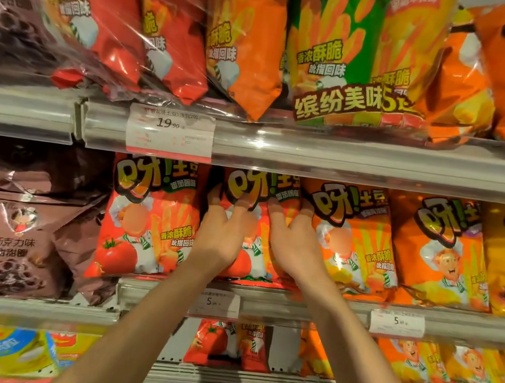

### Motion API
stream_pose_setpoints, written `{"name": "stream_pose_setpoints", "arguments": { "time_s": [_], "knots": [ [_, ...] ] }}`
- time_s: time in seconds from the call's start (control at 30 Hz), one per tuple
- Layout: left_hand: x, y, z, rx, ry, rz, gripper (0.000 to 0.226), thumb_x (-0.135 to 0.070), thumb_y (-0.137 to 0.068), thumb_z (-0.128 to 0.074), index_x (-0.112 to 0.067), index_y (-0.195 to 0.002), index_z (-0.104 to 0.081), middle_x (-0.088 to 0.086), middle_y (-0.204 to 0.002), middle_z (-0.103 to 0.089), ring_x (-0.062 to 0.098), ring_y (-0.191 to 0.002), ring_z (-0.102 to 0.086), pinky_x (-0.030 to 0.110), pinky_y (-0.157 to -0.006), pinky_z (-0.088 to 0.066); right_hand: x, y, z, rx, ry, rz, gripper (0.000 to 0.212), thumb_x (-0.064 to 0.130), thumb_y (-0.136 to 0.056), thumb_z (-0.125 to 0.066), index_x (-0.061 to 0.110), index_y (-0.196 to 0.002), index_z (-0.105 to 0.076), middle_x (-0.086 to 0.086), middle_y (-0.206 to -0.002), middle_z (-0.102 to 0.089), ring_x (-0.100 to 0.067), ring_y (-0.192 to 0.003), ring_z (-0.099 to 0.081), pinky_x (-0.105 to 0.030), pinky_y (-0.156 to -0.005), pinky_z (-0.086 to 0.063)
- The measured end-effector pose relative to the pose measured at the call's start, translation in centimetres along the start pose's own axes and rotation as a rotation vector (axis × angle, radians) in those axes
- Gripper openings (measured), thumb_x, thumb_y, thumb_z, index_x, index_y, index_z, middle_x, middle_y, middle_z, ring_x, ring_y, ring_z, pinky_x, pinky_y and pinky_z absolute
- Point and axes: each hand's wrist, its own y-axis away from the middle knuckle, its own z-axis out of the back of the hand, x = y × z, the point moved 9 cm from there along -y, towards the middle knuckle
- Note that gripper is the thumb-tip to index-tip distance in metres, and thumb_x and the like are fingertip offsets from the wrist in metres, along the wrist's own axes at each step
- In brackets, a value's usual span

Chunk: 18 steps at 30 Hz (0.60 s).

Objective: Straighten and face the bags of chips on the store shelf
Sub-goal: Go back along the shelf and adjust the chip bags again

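A red tomato chip bag (258,189) stands upright on the middle shelf (292,307), second in its row. My left hand (221,236) lies on the bag's left half with fingers spread and fairly straight, the outer fingertip at the bag's left edge. My right hand (296,248) presses on the right half, its outer fingers reaching into the gap beside the neighbouring orange bag (355,241). Another red tomato bag (147,217) stands to the left and leans slightly. Both hands hide most of the middle bag's front.
More orange and yellow bags (439,254) fill the row to the right. Brown chocolate snack bags (15,240) sit at the left. Large multipacks (246,34) overhang the top shelf (349,153). Small bags (230,343) stand on the shelf below.
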Motion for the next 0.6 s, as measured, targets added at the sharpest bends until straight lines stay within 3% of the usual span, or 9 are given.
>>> {"name": "stream_pose_setpoints", "arguments": {
  "time_s": [0.07,0.17,0.27,0.37,0.47,0.53,0.6],
  "knots": [
    [0.1,0.4,-0.4,-0.012,0.007,-0.040,0.070,-0.053,-0.099,-0.044,-0.028,-0.158,-0.015,0.001,-0.130,-0.055,0.027,-0.126,-0.051,0.036,-0.099,-0.037,-0.3,0.4,0.1,-0.025,0.023,0.017,0.077,0.051,-0.102,-0.043,-0.003,-0.151,-0.020,-0.020,-0.145,-0.048,-0.033,-0.135,-0.045,-0.030,-0.092,-0.036],
    [0.1,1.0,-0.7,-0.032,0.050,-0.071,0.070,-0.051,-0.096,-0.045,-0.032,-0.157,-0.015,0.003,-0.139,-0.054,0.025,-0.125,-0.052,0.038,-0.103,-0.039,-0.6,0.6,0.1,-0.066,0.049,0.032,0.082,0.056,-0.101,-0.040,-0.001,-0.154,-0.014,-0.021,-0.152,-0.042,-0.035,-0.139,-0.041,-0.038,-0.107,-0.035],
    [-0.2,1.1,-0.2,-0.066,0.022,-0.124,0.065,-0.049,-0.102,-0.042,-0.041,-0.156,-0.008,0.002,-0.147,-0.048,0.026,-0.133,-0.047,0.034,-0.103,-0.035,-0.6,0.6,0.0,-0.081,0.067,0.050,0.085,0.058,-0.100,-0.040,0.001,-0.155,-0.010,-0.020,-0.153,-0.041,-0.034,-0.141,-0.040,-0.039,-0.108,-0.034],
    [-1.1,1.1,0.2,-0.066,-0.055,-0.218,0.058,-0.046,-0.102,-0.041,-0.052,-0.152,-0.012,-0.003,-0.130,-0.053,0.024,-0.124,-0.052,0.037,-0.101,-0.040,0.0,1.2,0.4,-0.108,0.079,0.161,0.075,0.055,-0.101,-0.041,0.018,-0.158,-0.008,-0.014,-0.153,-0.039,-0.029,-0.140,-0.039,-0.035,-0.106,-0.035],
    [-1.0,0.3,-0.1,-0.030,-0.091,-0.245,0.054,-0.058,-0.092,-0.035,-0.078,-0.133,-0.007,0.006,-0.136,-0.057,0.027,-0.122,-0.057,0.050,-0.103,-0.045,1.2,1.7,0.5,-0.090,0.129,0.308,0.059,0.045,-0.105,-0.038,0.034,-0.157,-0.011,-0.010,-0.154,-0.032,-0.026,-0.142,-0.033,-0.029,-0.101,-0.029],
    [-1.4,0.2,-0.3,-0.020,-0.116,-0.276,0.053,-0.058,-0.093,-0.032,-0.074,-0.138,-0.010,0.008,-0.143,-0.052,0.030,-0.125,-0.056,0.054,-0.102,-0.046,1.5,1.6,0.3,-0.054,0.173,0.339,0.051,0.037,-0.107,-0.036,0.032,-0.156,-0.020,-0.009,-0.158,-0.025,-0.028,-0.145,-0.026,-0.031,-0.103,-0.028],
    [-1.7,0.3,-0.3,-0.021,-0.150,-0.314,0.054,-0.048,-0.100,-0.034,-0.060,-0.148,-0.013,0.007,-0.153,-0.041,0.029,-0.131,-0.050,0.048,-0.106,-0.043,1.7,1.4,0.0,-0.021,0.299,0.373,0.042,0.029,-0.109,-0.030,0.025,-0.151,-0.035,-0.005,-0.163,-0.020,-0.030,-0.146,-0.019,-0.037,-0.112,-0.025]
  ]
}}
